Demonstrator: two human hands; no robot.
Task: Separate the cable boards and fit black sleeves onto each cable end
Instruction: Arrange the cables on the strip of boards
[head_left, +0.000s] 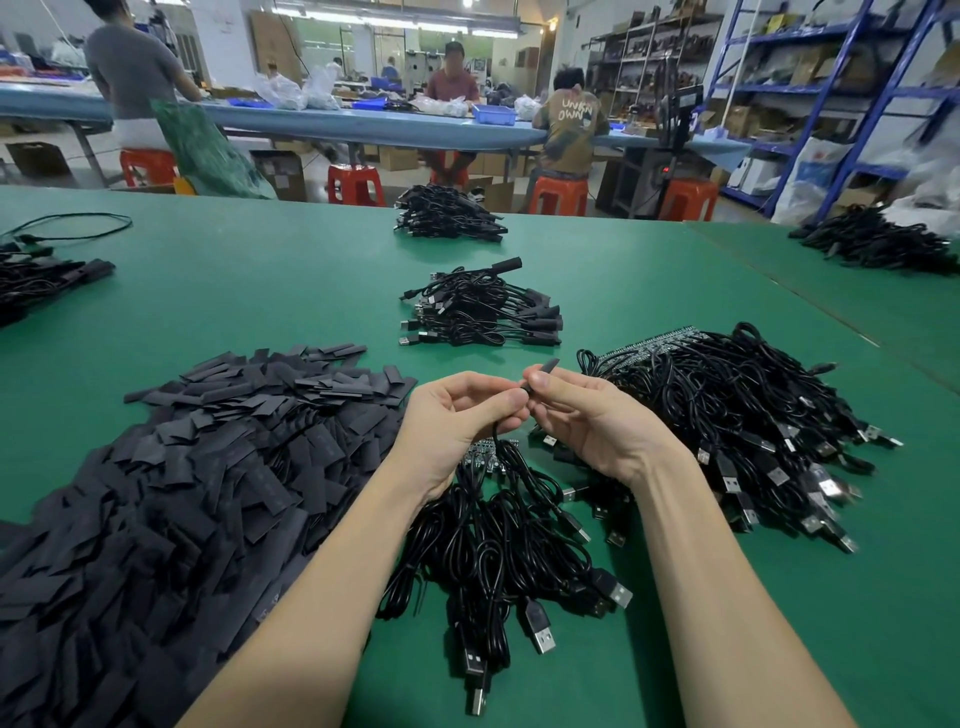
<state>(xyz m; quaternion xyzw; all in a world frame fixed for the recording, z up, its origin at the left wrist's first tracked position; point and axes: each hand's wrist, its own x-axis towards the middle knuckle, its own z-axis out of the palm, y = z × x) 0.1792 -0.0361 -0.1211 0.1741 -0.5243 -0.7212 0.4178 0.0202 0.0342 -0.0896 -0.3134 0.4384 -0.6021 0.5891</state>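
So both hands are up off the green table (675, 270) right in the middle, nearly knuckle to knuckle. The left hand (457, 415) has its fingers curled round a thin black cable (496, 441) that drops straight down into the loose bundle of USB leads (498, 551) below, where a bit of circuit board (485, 452) peeks out. The right hand (587, 415) is pinching a black sleeve (545, 370) between thumb and fingers, and the free end of it pokes up and away past the thumb. What matters here is that the sleeve's long axis tilts up to the right while the cable end sits just left of its lower mouth, basically touching. I can't actually see the cable tip itself, fingers cover it. My guess is the sleeve is partway on and needs sliding along that same line toward the left hand. Big heap of spare sleeves (208, 457) is on the left, the uncut board with cables (727, 405) on the right, and a finished-looking pile (483, 306) further back.
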